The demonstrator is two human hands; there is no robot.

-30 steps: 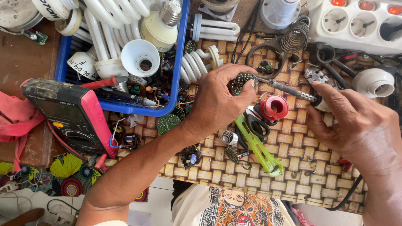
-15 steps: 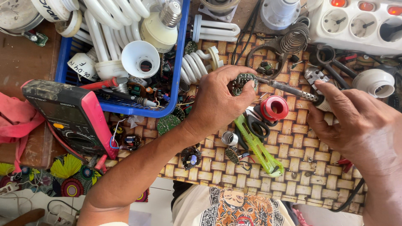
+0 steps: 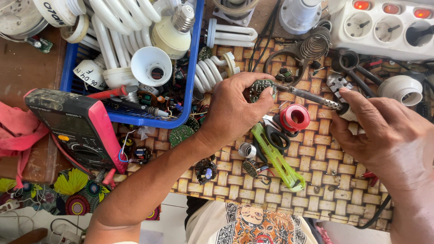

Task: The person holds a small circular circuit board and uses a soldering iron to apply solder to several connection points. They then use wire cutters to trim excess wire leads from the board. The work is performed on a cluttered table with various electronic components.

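Observation:
My left hand [image 3: 235,110] grips a small round green circuit board [image 3: 261,88] over the woven mat [image 3: 316,180]. My right hand [image 3: 384,131] holds a soldering iron [image 3: 312,96], and its metal tip touches the board's right edge. A red spool of solder [image 3: 294,117] lies just below the iron. Green-handled scissors [image 3: 276,156] lie under my left hand on the mat.
A blue tray [image 3: 192,68] at upper left holds white spiral lamp tubes and lamp bases. A black and pink multimeter [image 3: 77,129] lies at left. A white power strip [image 3: 384,25] sits at top right, with pliers [image 3: 350,74] and a wire coil [image 3: 316,43] nearby. Loose boards are scattered about.
Both hands have stayed nearly still; the iron's tip remains on the board.

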